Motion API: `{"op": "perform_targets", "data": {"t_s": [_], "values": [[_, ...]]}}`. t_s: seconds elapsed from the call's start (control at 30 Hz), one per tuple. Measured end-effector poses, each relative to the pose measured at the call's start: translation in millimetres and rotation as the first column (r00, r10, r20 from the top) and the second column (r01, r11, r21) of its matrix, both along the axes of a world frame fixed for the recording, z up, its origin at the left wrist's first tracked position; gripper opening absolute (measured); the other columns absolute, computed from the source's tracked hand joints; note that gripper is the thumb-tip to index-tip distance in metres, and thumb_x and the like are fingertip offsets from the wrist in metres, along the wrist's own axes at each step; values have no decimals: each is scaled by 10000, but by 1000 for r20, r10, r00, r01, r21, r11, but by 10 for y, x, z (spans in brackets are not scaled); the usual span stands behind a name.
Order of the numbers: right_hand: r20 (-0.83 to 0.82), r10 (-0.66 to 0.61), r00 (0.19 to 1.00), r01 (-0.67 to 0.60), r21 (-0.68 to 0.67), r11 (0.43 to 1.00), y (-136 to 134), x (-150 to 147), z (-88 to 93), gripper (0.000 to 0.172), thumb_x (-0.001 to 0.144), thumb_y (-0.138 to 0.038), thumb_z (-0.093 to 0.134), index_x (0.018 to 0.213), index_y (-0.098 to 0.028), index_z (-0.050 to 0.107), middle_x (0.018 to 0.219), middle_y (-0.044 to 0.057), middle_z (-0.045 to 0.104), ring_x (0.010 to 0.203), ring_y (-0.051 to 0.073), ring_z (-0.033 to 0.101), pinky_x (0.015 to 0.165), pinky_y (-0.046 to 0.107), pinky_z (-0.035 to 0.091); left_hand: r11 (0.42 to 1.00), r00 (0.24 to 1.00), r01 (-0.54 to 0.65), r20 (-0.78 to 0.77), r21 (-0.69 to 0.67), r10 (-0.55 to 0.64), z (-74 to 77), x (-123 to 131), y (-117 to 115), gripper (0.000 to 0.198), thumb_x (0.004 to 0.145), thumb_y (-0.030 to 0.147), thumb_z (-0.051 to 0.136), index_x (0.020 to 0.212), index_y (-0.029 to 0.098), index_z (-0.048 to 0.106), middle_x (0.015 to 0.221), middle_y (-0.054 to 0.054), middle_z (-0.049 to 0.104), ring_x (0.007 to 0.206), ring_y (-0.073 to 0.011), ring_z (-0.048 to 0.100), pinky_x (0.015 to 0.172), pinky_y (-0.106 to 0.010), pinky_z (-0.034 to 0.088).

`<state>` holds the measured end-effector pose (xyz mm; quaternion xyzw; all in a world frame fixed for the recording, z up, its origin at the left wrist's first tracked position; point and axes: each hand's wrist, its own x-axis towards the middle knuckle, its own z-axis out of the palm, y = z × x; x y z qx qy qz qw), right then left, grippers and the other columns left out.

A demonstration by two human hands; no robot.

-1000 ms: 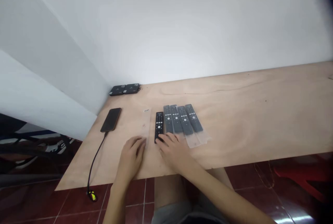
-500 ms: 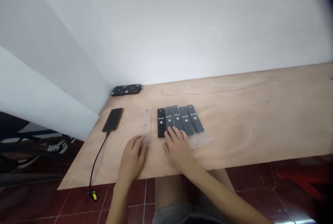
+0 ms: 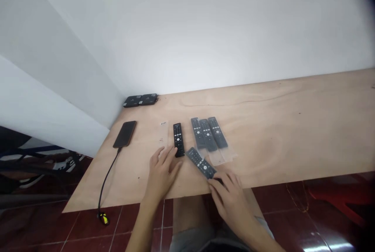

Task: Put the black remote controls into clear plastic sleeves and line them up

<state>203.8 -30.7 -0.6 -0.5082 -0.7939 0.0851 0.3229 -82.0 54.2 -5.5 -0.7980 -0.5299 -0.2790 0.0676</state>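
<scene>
Black remote (image 3: 178,139): blk body, wht btns. Grey remote (image 3: 200,163): dk gry, lt btns. Table (image 3: 281,134): pale tan plywood, darker wavy grain. Floor tiles (image 3: 140,220): dk red, glossy, pale grout lines. Wall (image 3: 187,29): wht to lt gry. Phone (image 3: 124,134): blk. Cable end (image 3: 103,218): blk w/ yellow marks.

Left hand (image 3: 162,174): palm down, fingers spread, pointing forward.
Right hand (image 3: 227,192): fingers curled, gripping, palm down.
Forearms (image 3: 142,222): bare, both reaching forward.
</scene>
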Motion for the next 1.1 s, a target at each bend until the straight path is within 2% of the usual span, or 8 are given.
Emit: {"op": "perform_targets", "data": {"t_s": [0.1,0.23,0.43,0.57,0.7,0.87,1.0,1.1], "values": [[-61,40,997,-42,-37,998,36,216,-2,232,1077,-89,556,1167,-222,723,1204,125,684,1100,304,634,919,481,559,1000,999,-7,32,21,6,-59,135,116,282,1075,277,651,1337,235,748,1416,-101,760,1405,-403,565,1142,-595,490],[-126,103,987,-110,-53,993,149,535,-59,237,1087,-131,578,1189,-261,748,1501,133,615,1387,352,557,1108,596,533,999,997,-35,63,10,34,-91,175,241,273,1086,229,591,1284,225,779,1357,-113,789,1379,-400,597,1113,-618,507],[-211,245,946,-270,-99,958,338,845,-51,281,1076,-151,629,1227,-315,800,1469,102,711,1375,331,637,1210,627,493,1000,993,15,121,13,-16,70,249,230,290,1088,218,584,1325,231,749,1398,-117,760,1444,-399,573,1155,-672,507],[-228,316,921,-346,-104,933,395,747,43,315,1065,-141,640,1271,-316,802,1452,98,736,1344,317,664,1180,596,521,969,960,221,200,-107,-197,295,478,-2,317,1090,239,618,1397,264,695,1432,-112,720,1449,-336,580,1198,-618,519],[-240,355,903,-404,-199,893,430,653,117,435,1055,-205,701,1474,-322,697,1470,88,726,1381,292,636,1196,522,522,823,888,459,167,-335,-428,350,641,-195,583,992,395,803,1529,296,598,1521,-135,653,1439,-353,585,1178,-593,546],[-351,182,918,-301,-321,898,488,957,82,469,1035,-290,725,1500,-335,684,1442,92,732,1330,309,673,1159,507,556,841,914,401,220,-364,-341,189,548,-264,511,1018,310,769,1503,301,609,1439,-147,664,1322,-339,647,1108,-575,576],[-470,-32,882,-136,-318,938,505,1181,50,263,1059,-346,675,1284,-284,795,1321,106,780,1243,319,720,1121,513,580,879,925,344,282,-332,-255,129,466,-310,385,1020,305,761,1392,292,660,1329,-116,702,1233,-321,669,1041,-527,598],[-514,-48,857,-124,-295,947,494,1125,54,175,1057,-368,684,1092,-269,823,1258,114,781,1301,324,682,1183,526,527,889,925,332,297,-317,-239,125,461,-334,360,1021,307,758,1369,298,666,1306,-105,709,1210,-324,669,1013,-518,598]]}}
